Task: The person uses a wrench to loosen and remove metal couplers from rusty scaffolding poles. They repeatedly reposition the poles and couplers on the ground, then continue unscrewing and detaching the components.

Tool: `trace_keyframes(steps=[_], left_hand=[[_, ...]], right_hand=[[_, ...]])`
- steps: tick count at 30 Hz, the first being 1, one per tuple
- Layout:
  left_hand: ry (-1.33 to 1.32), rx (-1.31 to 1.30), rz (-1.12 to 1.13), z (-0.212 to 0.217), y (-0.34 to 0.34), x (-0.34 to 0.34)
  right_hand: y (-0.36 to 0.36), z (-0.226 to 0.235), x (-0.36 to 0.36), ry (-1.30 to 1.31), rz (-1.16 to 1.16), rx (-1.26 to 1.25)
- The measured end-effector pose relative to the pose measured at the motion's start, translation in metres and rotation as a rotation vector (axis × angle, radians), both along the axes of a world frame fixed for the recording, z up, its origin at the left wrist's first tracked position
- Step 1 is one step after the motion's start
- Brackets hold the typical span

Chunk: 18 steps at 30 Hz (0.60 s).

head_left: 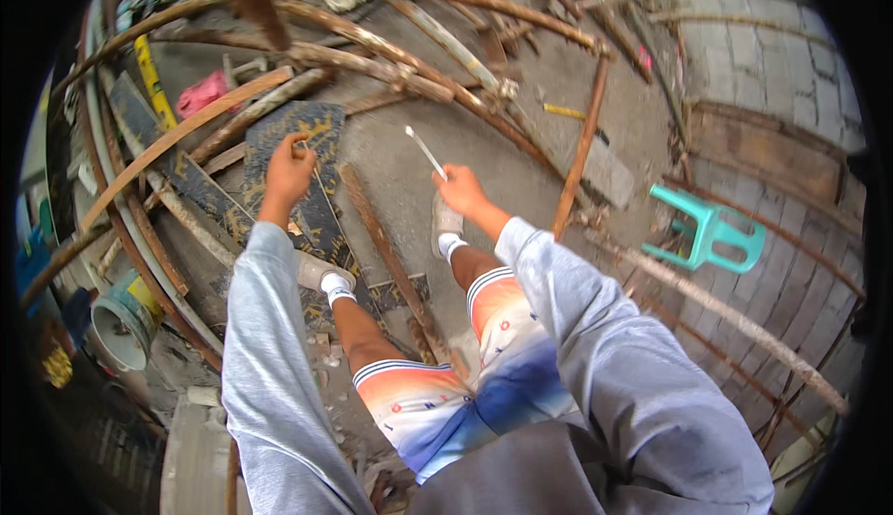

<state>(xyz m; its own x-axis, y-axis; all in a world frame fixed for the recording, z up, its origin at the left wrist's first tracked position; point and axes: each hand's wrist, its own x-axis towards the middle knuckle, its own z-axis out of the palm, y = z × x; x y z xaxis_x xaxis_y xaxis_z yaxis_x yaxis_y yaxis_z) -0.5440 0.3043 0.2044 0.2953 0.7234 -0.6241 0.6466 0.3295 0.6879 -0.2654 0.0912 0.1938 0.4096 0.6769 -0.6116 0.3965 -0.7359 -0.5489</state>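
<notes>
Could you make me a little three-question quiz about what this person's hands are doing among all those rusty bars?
1. True or false: the right hand holds a slim, pale metal tool.
2. What does the left hand pinch? A) a thin wire B) a paint brush C) a drinking cup
3. What colour is the plastic stool lying tipped over by the block wall?

Key: 1. True; its tip points up and away from the grip, toward the curved rusty bars. 2. A; the wire runs down from the fingers. 3. Turquoise green.
</notes>
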Motion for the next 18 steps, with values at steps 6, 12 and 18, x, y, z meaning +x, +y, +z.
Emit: trace_keyframes(steps=[6, 12, 18], left_hand=[[0.100, 0.177, -0.306, -0.046, -0.007, 0.141], [0.181, 0.280, -0.757, -0.085, -0.030, 0.287], [0.121, 0.346, -1.055, -0.095, -0.022, 0.465]], right_hand=[[-0.022, -0.014, 0.109, 0.126, -0.337, 0.080], [-0.058, -0.060, 0.189, 0.024, -0.467, 0.221], [-0.010, -0.047, 0.296, -0.004, -0.551, 0.345]])
